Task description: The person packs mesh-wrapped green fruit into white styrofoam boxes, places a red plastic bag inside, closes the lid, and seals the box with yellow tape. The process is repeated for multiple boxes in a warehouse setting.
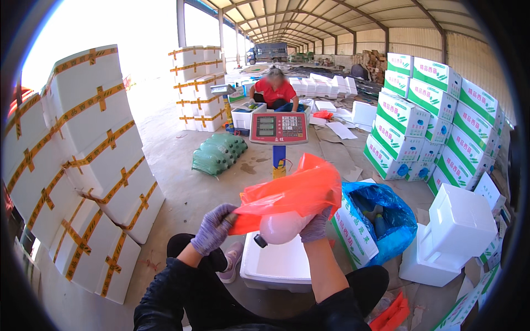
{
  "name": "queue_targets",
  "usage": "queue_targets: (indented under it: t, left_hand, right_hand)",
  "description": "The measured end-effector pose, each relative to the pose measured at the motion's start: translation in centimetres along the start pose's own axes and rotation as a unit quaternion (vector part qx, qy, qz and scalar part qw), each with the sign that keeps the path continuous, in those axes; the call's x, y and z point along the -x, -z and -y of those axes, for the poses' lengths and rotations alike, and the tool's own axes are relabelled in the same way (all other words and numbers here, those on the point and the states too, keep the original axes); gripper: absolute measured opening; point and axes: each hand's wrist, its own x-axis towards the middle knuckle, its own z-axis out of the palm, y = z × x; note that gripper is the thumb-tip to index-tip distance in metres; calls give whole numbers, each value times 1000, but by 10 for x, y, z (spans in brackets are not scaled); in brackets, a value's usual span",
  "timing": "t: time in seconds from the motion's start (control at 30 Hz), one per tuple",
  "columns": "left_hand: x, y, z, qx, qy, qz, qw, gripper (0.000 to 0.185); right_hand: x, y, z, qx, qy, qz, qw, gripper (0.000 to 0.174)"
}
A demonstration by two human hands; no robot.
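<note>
My left hand (214, 229), in a grey-purple knit glove, pinches the edge of a red plastic bag (285, 194). In my right hand (315, 226), gloved alike, is a whitish plastic bottle (281, 228) with a black cap, tilted cap-down to the left. The bag drapes over the bottle and partly hides it and my right fingers. Below both hands, between my legs, stands a white foam box (275, 262) with its lid off. Right of it, a printed carton (355, 236) holds a blue plastic liner (393, 231) with bottles inside.
A red-framed scale display (278, 128) rises ahead on a post. Taped foam boxes (103, 136) are stacked at left, green-white cartons (399, 124) at right. Green-bagged bottles (219, 153) lie on the floor. Loose foam boxes (459, 223) stand nearby. A person in red (274, 91) sits beyond.
</note>
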Motion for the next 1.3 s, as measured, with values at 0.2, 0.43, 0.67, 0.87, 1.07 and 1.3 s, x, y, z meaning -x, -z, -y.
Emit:
queue_targets:
  t: [0.2, 0.43, 0.67, 0.87, 1.07, 1.3]
  left_hand:
    - [21, -28, 7, 206, 3, 69, 976, 23]
    - [56, -129, 35, -50, -158, 204, 965, 21]
    - [4, -93, 152, -202, 65, -121, 970, 58]
    - [11, -111, 214, -291, 280, 81, 911, 86]
    - [39, -134, 261, 56, 417, -106, 901, 91]
    - [-10, -140, 182, -450, 217, 33, 866, 96]
  right_hand:
    - [15, 2, 25, 191, -19, -85, 978, 69]
    - [22, 36, 73, 334, -103, -246, 904, 71]
    - [-26, 179, 1, 405, -173, -359, 823, 74]
    - [-31, 305, -71, 506, -136, -409, 747, 76]
    - [-55, 330, -107, 749, -279, -194, 569, 79]
    - [-67, 157, 129, 854, -210, -3, 476, 34]
